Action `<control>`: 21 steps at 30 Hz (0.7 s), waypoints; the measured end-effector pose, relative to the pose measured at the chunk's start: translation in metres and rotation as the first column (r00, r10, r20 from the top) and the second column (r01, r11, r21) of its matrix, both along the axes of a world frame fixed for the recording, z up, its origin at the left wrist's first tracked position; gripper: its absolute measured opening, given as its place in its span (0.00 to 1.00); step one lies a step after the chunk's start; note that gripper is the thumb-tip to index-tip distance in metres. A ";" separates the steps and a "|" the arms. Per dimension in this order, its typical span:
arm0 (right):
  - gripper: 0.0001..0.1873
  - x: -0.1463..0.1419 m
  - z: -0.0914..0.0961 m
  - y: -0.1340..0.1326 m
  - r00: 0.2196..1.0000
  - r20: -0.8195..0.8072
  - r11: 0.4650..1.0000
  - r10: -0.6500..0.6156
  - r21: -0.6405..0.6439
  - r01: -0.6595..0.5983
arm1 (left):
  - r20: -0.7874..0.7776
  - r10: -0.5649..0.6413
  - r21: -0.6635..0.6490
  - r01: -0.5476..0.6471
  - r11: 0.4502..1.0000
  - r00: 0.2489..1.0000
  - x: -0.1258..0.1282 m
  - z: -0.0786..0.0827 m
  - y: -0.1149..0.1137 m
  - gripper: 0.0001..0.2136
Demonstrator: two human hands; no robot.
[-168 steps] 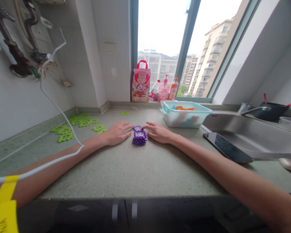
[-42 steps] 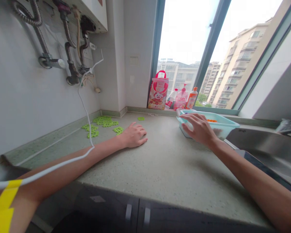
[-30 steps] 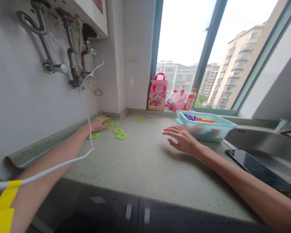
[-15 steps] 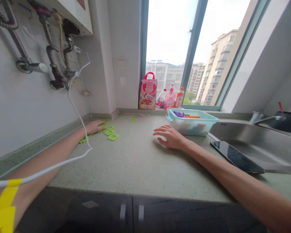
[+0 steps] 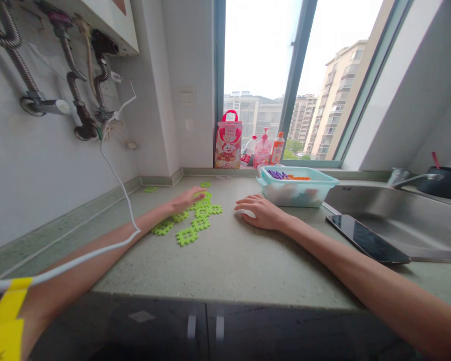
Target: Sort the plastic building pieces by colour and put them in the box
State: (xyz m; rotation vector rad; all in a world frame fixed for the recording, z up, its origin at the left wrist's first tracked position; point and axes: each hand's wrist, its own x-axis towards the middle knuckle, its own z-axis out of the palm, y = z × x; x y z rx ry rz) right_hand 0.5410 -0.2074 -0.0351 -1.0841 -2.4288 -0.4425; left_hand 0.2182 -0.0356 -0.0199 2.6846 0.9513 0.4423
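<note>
Several flat green interlocking toy pieces (image 5: 202, 223) with notched edges lie spread on the speckled counter (image 5: 218, 271). My left hand (image 5: 186, 199) rests over the far part of this spread, fingers stretched out and pointing right, hiding some of the pieces. Two more green pieces lie apart, one by the left wall and one just beyond my fingertips. My right hand (image 5: 261, 211) lies on the counter with its fingers apart and nothing in them. Right behind it stands a pale turquoise plastic tub (image 5: 296, 193) holding purple and orange pieces.
A black phone (image 5: 364, 238) lies beside the steel sink (image 5: 417, 215) on the right. A white cable (image 5: 116, 175) hangs across my left forearm. On the windowsill stand a pink bag (image 5: 228, 143) and several bottles (image 5: 262, 150). Metal pipes (image 5: 75, 95) run down the left wall.
My left hand has swept to the right across the counter, and the green pieces have slid along with it and spread out. My right hand stays nearly in place.
</note>
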 end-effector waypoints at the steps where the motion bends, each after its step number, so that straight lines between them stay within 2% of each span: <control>1: 0.15 0.000 0.002 -0.001 1.000 -0.003 1.000 0.015 0.009 -0.015 | 0.093 0.027 0.001 -0.027 1.000 0.995 -0.011 0.004 0.009 0.45; 3: 0.15 -0.002 0.006 -0.005 0.999 -0.006 0.998 0.054 0.034 -0.054 | 0.221 0.151 0.070 -0.171 0.983 0.964 -0.043 0.010 0.032 0.45; 5: 0.15 -0.010 0.012 -0.010 0.996 -0.011 0.995 0.087 0.054 -0.086 | 0.217 0.268 0.093 -0.293 0.952 0.939 -0.081 0.010 0.055 0.44; 7: 0.15 -0.026 0.017 -0.019 0.993 -0.017 0.992 0.117 0.045 -0.116 | 0.028 0.408 0.121 -0.408 0.905 0.912 -0.112 0.005 0.073 0.47; 9: 0.17 -0.050 0.018 -0.029 0.986 -0.014 0.986 0.166 -0.005 -0.166 | -0.061 0.422 0.076 -0.418 0.905 0.904 -0.125 -0.003 0.081 0.49; 11: 0.20 -0.077 0.016 -0.039 0.973 -0.008 0.969 0.232 -0.084 -0.232 | -0.089 0.362 0.029 -0.361 0.932 0.928 -0.119 -0.009 0.079 0.50; 15: 0.26 -0.117 0.011 -0.054 0.955 0.012 0.931 0.295 -0.226 -0.285 | -0.126 0.155 -0.042 -0.161 0.986 0.980 -0.073 -0.009 0.050 0.49; 17: 0.26 -0.121 0.012 -0.056 0.952 0.039 0.923 0.303 -0.262 -0.283 | -0.151 0.053 -0.083 -0.066 0.994 0.987 -0.048 -0.006 0.028 0.49; 21: 0.22 -0.104 0.017 -0.051 0.967 0.066 0.948 0.246 -0.225 -0.225 | -0.148 -0.034 -0.069 0.024 0.997 0.988 -0.013 -0.008 -0.012 0.49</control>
